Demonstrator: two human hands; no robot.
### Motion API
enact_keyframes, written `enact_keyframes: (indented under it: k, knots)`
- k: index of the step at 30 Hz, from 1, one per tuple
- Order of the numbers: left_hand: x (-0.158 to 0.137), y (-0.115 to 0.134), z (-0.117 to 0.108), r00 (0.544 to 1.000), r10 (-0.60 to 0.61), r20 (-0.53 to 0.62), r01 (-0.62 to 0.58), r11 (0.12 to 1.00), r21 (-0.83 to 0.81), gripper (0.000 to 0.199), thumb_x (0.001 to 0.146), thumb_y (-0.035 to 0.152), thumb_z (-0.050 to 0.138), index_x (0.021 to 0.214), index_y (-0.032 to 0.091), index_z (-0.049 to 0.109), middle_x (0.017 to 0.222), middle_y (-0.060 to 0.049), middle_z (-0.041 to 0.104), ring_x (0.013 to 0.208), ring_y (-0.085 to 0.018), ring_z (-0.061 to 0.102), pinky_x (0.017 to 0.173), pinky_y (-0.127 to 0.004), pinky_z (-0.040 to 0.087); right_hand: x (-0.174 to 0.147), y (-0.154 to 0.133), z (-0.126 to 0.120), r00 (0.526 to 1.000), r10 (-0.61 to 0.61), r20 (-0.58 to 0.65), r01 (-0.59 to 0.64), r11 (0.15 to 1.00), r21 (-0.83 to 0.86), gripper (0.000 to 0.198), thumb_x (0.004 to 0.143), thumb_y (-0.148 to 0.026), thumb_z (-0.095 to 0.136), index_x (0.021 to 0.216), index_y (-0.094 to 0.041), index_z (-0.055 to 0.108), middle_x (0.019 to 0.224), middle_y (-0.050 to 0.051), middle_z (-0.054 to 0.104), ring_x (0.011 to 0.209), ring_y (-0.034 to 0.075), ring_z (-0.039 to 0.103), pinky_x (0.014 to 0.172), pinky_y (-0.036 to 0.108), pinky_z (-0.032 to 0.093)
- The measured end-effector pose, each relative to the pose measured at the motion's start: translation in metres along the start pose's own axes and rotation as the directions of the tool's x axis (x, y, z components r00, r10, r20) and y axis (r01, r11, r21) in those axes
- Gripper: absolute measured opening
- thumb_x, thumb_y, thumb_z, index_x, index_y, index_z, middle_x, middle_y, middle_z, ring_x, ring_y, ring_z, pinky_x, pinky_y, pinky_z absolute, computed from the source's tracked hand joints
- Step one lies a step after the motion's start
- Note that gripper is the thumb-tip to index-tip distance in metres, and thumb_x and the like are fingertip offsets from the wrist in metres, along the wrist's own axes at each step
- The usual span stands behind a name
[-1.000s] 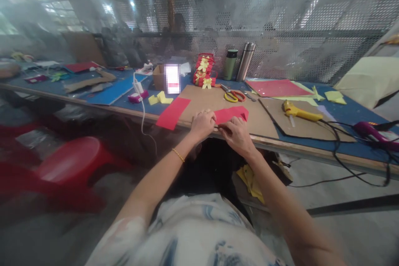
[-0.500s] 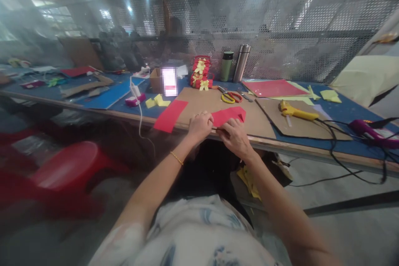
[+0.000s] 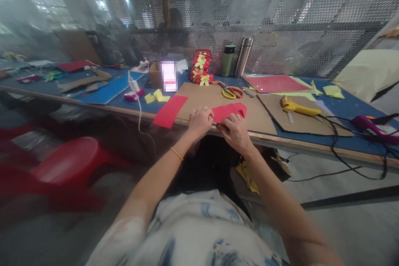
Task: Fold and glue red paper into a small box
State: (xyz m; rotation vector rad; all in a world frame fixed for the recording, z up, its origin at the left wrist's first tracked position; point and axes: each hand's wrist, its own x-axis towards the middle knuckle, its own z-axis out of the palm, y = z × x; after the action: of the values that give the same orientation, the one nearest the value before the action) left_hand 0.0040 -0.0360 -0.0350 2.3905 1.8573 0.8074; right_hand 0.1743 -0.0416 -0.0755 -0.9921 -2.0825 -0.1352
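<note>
A strip of red paper (image 3: 225, 110) with folded corners at its right end lies on a brown cardboard sheet (image 3: 199, 92) at the table's front edge. My left hand (image 3: 201, 120) has its fingers curled down at the strip's left end. On the strip's near edge, my right hand (image 3: 234, 131) is closed, thumb and fingers together. Both hands' fingertips are partly hidden, and a thin dark gap shows between them. A second, flat red paper piece (image 3: 171, 111) rests to the left of my left hand, apart from it.
Scissors (image 3: 231, 91) lie beyond the strip. Behind them stand a red paper craft with yellow bows (image 3: 201, 67), a green bottle (image 3: 228, 61) and a steel flask (image 3: 243, 58). A yellow glue gun (image 3: 299, 107) with black cables is at right. A phone (image 3: 168, 75) leans on a box.
The view has tipped slightly, so the table sits a little higher in it. Both hands stay on the red strip, with only a slight shift of the right hand's fingers.
</note>
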Motion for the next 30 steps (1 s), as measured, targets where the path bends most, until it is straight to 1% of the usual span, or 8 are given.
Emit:
enact_keyframes:
  k: [4,7,10,16,22,24,27,30]
  knots:
    - [0.000,0.001,-0.001,1.000,-0.004,0.013,0.004,1.000,0.005,0.024,0.095,0.014,0.043,0.092,0.021,0.065,0.106,-0.008,0.070,0.105,-0.026,0.061,0.095,-0.042,0.042,-0.001,0.002,-0.001,1.000,0.002,-0.019,-0.002,1.000,0.007,0.019,0.097,-0.025,0.053,0.085,-0.021,0.068,0.086,0.010,0.060,0.085,0.026,0.050,0.080,0.042,0.041]
    - [-0.001,0.001,-0.001,1.000,-0.001,0.007,0.001,1.000,-0.006,0.023,0.095,0.014,0.044,0.092,0.022,0.065,0.106,-0.007,0.070,0.105,-0.025,0.061,0.095,-0.042,0.042,-0.003,0.003,-0.004,0.999,0.008,-0.035,-0.006,0.999,0.042,0.015,0.096,-0.023,0.053,0.092,-0.020,0.067,0.088,0.010,0.062,0.087,0.026,0.053,0.082,0.041,0.042]
    - [-0.001,0.000,0.001,1.000,0.005,-0.003,-0.005,1.000,-0.011,0.023,0.095,0.014,0.043,0.092,0.022,0.065,0.105,-0.007,0.070,0.105,-0.025,0.061,0.096,-0.042,0.041,-0.003,0.002,-0.006,1.000,-0.016,-0.027,0.016,1.000,0.025,0.017,0.098,-0.025,0.053,0.099,-0.020,0.069,0.089,0.010,0.063,0.088,0.026,0.053,0.083,0.041,0.041]
    - [0.000,0.001,0.001,1.000,-0.001,0.001,0.001,1.000,-0.001,0.024,0.095,0.013,0.043,0.093,0.021,0.065,0.108,-0.008,0.070,0.108,-0.026,0.061,0.096,-0.042,0.041,0.000,0.000,-0.006,0.998,-0.058,0.011,0.058,0.998,-0.022,0.027,0.101,-0.026,0.048,0.086,-0.022,0.070,0.087,0.009,0.060,0.086,0.025,0.050,0.083,0.041,0.040]
    - [0.001,0.003,-0.004,1.000,-0.014,0.026,0.014,1.000,-0.011,0.021,0.094,0.013,0.046,0.093,0.021,0.065,0.107,-0.008,0.069,0.109,-0.026,0.061,0.098,-0.042,0.042,0.001,0.001,-0.005,0.997,-0.072,0.029,0.075,0.994,-0.077,0.029,0.102,-0.026,0.048,0.082,-0.022,0.068,0.090,0.010,0.060,0.084,0.025,0.047,0.078,0.038,0.037]
    - [0.002,0.003,-0.006,0.998,-0.020,0.054,0.021,1.000,-0.019,0.015,0.092,0.015,0.051,0.091,0.021,0.065,0.105,-0.008,0.069,0.107,-0.026,0.062,0.096,-0.042,0.043,0.001,0.001,-0.005,0.996,-0.081,0.026,0.083,0.994,-0.070,0.030,0.102,-0.026,0.047,0.080,-0.022,0.067,0.089,0.010,0.059,0.082,0.024,0.045,0.077,0.038,0.037]
    - [0.005,0.002,-0.010,0.995,-0.031,0.098,0.033,0.999,-0.017,0.005,0.090,0.025,0.061,0.089,0.021,0.064,0.102,-0.007,0.069,0.103,-0.026,0.063,0.095,-0.043,0.045,0.000,-0.001,-0.005,0.995,-0.099,0.004,0.099,0.994,-0.051,0.032,0.103,-0.026,0.044,0.082,-0.021,0.067,0.089,0.010,0.058,0.082,0.024,0.045,0.078,0.039,0.037]
    - [0.010,0.004,-0.014,0.987,-0.058,0.149,0.058,0.998,0.005,0.012,0.089,0.033,0.066,0.090,0.021,0.064,0.104,-0.008,0.070,0.104,-0.028,0.063,0.094,-0.044,0.045,-0.001,-0.003,-0.005,0.994,-0.110,-0.021,0.108,0.993,-0.054,0.029,0.103,-0.026,0.045,0.086,-0.019,0.068,0.089,0.011,0.058,0.084,0.025,0.045,0.080,0.040,0.038]
